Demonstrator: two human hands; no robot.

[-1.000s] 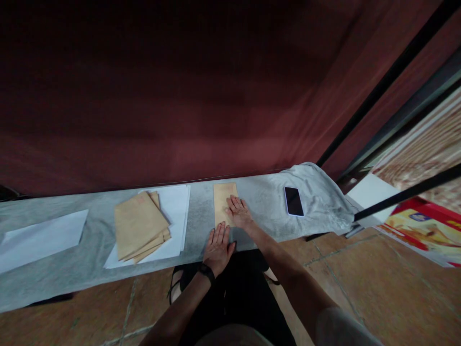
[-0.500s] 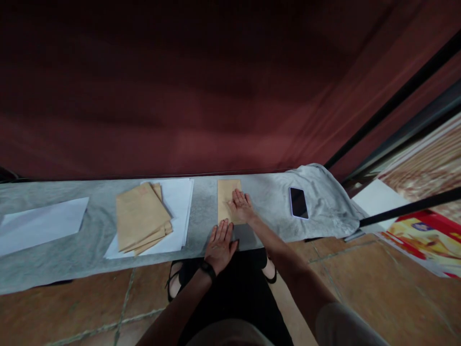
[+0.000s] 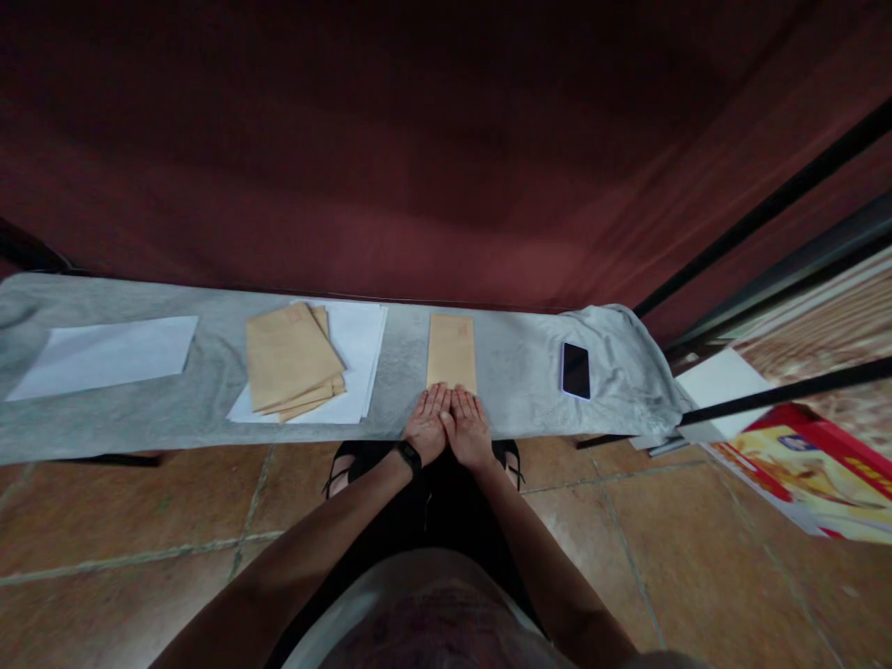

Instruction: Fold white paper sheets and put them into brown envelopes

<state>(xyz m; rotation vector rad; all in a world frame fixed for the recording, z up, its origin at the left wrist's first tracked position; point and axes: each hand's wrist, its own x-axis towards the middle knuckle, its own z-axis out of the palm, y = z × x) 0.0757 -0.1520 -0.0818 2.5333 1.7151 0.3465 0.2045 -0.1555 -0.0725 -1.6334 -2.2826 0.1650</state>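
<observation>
A brown paper envelope (image 3: 452, 348) lies flat in front of me, its length pointing away, with small red print near its far right corner. My left hand (image 3: 427, 424), with a dark band on the wrist, rests palm down, fingers stretched out over the envelope's near edge. Beside it, my right hand (image 3: 468, 427) lies just as flat, fingertips on the same edge. The two hands touch or nearly touch along their thumbs. Neither one grips anything. The envelope's near end is hidden beneath the fingers.
On the grey cloth (image 3: 516, 367), a stack of brown envelopes (image 3: 289, 358) overlaps white paper sheets (image 3: 359, 362) to the left. Further left lies a folded white sheet (image 3: 111, 355). A phone (image 3: 576, 370) is at the right. A red and yellow box (image 3: 812, 469) stands on the floor.
My right hand has slid back from the envelope's middle to its near edge, alongside the left. More of the envelope now shows. The view has also shifted.
</observation>
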